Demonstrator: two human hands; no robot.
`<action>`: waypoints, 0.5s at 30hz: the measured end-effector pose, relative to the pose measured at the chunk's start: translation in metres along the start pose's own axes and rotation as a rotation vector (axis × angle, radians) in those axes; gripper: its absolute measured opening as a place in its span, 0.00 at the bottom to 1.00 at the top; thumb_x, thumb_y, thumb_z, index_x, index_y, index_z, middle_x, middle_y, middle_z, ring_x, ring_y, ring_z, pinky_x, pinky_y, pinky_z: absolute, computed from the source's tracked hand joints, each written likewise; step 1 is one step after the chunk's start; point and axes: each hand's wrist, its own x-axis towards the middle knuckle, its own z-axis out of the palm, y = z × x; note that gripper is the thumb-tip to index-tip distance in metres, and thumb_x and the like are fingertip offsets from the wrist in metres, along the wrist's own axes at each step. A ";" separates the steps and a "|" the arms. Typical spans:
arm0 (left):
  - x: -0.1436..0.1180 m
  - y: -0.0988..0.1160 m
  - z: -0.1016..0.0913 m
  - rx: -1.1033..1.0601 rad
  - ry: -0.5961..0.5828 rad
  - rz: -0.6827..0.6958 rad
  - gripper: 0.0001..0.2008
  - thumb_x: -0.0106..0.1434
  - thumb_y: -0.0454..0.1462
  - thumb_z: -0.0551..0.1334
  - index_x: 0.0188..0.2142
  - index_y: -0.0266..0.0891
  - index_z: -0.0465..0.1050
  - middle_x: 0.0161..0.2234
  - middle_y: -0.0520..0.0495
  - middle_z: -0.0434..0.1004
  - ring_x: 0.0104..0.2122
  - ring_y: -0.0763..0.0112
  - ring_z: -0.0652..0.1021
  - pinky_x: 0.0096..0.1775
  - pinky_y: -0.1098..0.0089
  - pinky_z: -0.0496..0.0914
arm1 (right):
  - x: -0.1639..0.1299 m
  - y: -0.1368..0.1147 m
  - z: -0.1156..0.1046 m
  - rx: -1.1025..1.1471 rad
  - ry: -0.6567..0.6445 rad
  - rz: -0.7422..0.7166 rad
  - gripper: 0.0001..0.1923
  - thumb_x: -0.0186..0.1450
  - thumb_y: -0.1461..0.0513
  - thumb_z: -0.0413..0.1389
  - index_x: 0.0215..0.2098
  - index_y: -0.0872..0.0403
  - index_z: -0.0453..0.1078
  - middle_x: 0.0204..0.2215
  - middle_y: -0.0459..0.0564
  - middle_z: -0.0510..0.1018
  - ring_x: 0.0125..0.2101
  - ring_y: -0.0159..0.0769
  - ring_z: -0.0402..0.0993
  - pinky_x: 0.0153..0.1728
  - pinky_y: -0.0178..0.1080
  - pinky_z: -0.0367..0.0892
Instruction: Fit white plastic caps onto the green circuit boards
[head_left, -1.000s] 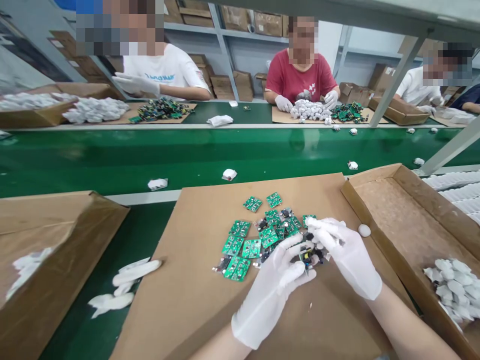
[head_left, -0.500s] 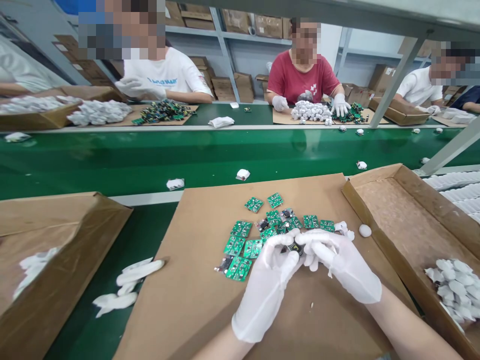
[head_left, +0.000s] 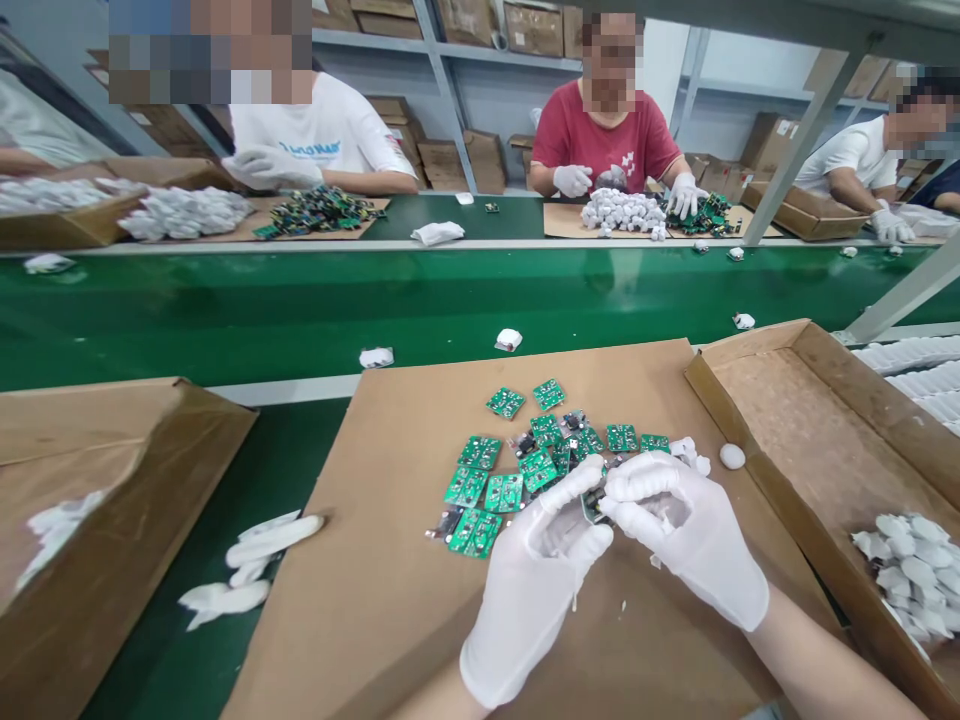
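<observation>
My left hand (head_left: 536, 575), in a white glove, has thumb and fingers closed around the edge of a small circuit board (head_left: 594, 506). From the other side my right hand (head_left: 686, 530), also gloved, pinches the same board with its fingertips. The gloves cover much of the board. Just beyond my hands, several green circuit boards (head_left: 503, 493) lie face up and loosely grouped on a brown cardboard sheet (head_left: 405, 450). Some crumpled white pieces (head_left: 690, 455) rest by the right hand's knuckles, with a round white piece (head_left: 732, 457) beside them.
A cardboard box (head_left: 787, 400) at right holds white wrapped pieces (head_left: 911, 575); another box (head_left: 150, 500) stands at left. White gloves (head_left: 255, 560) lie between that box and the sheet. Beyond runs a green conveyor belt (head_left: 300, 310) carrying small white-topped pieces (head_left: 508, 340). Co-workers sit across it.
The pieces on the belt have shifted right. My hands have turned the board, and my left fingers have straightened somewhat. Across the belt, the right-hand co-worker's hand has reached toward the belt.
</observation>
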 end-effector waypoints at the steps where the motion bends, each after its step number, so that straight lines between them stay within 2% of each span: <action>1: 0.000 0.000 0.000 -0.005 0.012 -0.019 0.18 0.53 0.30 0.73 0.43 0.48 0.83 0.49 0.48 0.84 0.48 0.61 0.83 0.47 0.71 0.78 | 0.000 0.003 0.000 -0.001 -0.011 -0.054 0.04 0.60 0.65 0.65 0.31 0.49 0.77 0.35 0.48 0.82 0.37 0.36 0.81 0.36 0.36 0.78; 4: 0.000 0.000 -0.002 -0.007 0.046 -0.074 0.21 0.50 0.29 0.74 0.43 0.51 0.84 0.49 0.50 0.84 0.46 0.63 0.83 0.47 0.72 0.78 | 0.001 0.007 -0.003 -0.050 -0.044 -0.170 0.08 0.61 0.69 0.63 0.32 0.49 0.77 0.34 0.47 0.80 0.38 0.35 0.79 0.40 0.38 0.75; 6: 0.000 0.000 -0.003 -0.003 0.052 -0.107 0.22 0.49 0.30 0.75 0.43 0.50 0.84 0.46 0.50 0.86 0.42 0.65 0.85 0.44 0.75 0.79 | 0.003 0.004 -0.006 -0.096 -0.065 -0.213 0.08 0.62 0.69 0.63 0.32 0.49 0.77 0.34 0.46 0.79 0.38 0.34 0.78 0.41 0.38 0.73; 8: 0.000 -0.001 -0.004 -0.021 0.044 -0.131 0.22 0.48 0.32 0.76 0.43 0.50 0.84 0.42 0.50 0.87 0.37 0.68 0.85 0.40 0.77 0.79 | 0.004 -0.003 -0.010 -0.146 -0.132 -0.172 0.04 0.65 0.65 0.62 0.33 0.49 0.77 0.34 0.46 0.77 0.36 0.33 0.76 0.38 0.38 0.71; 9: 0.000 -0.001 -0.005 -0.038 0.039 -0.137 0.21 0.48 0.33 0.76 0.43 0.49 0.84 0.39 0.50 0.87 0.35 0.69 0.84 0.38 0.78 0.79 | 0.004 -0.007 -0.012 -0.158 -0.186 -0.121 0.06 0.68 0.61 0.59 0.34 0.49 0.77 0.34 0.47 0.76 0.34 0.33 0.75 0.37 0.38 0.71; 12: 0.000 0.001 -0.005 -0.095 0.022 -0.154 0.20 0.49 0.37 0.77 0.44 0.50 0.84 0.35 0.50 0.87 0.33 0.71 0.83 0.37 0.78 0.78 | 0.003 -0.018 -0.015 -0.112 -0.314 -0.014 0.21 0.74 0.51 0.46 0.35 0.52 0.76 0.32 0.48 0.71 0.32 0.34 0.70 0.35 0.39 0.68; 15: 0.000 0.001 -0.004 -0.133 0.040 -0.191 0.20 0.48 0.38 0.78 0.43 0.50 0.84 0.32 0.52 0.86 0.30 0.75 0.81 0.35 0.82 0.76 | 0.001 -0.020 -0.011 -0.140 -0.308 -0.053 0.24 0.75 0.49 0.42 0.36 0.53 0.72 0.31 0.48 0.69 0.30 0.35 0.68 0.34 0.39 0.67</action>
